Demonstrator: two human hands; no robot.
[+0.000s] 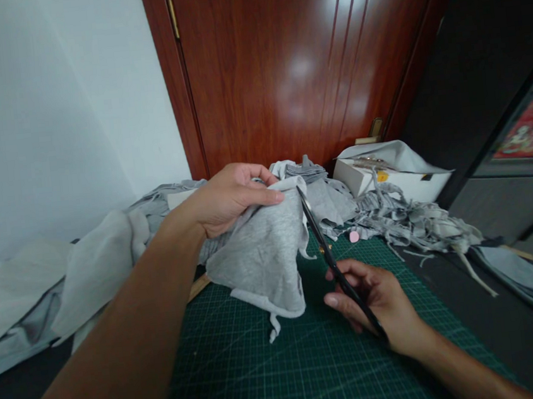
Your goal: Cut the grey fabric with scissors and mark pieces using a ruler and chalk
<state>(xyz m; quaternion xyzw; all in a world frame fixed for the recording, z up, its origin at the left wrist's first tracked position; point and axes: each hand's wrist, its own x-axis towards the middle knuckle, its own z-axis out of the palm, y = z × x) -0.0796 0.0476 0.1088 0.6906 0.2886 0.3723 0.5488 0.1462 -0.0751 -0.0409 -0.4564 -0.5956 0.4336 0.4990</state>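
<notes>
Left forearm [136, 321], left hand [225, 197] pinching grey fabric [263, 257] between thumb and fingers, right hand [386, 295], fingers curled round black scissors [328, 256].

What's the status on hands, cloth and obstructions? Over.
Left hand pinching grey cloth. Right hand holding black scissors, tips at cloth's upper edge. Scrap tangle at right, clear of scissors.

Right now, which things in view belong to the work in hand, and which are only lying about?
In use: gray fabric piece, in the left hand; black scissors, in the right hand; green cutting mat.

Apparently lying about: pink disc; white box; tangled fabric strips.
</notes>
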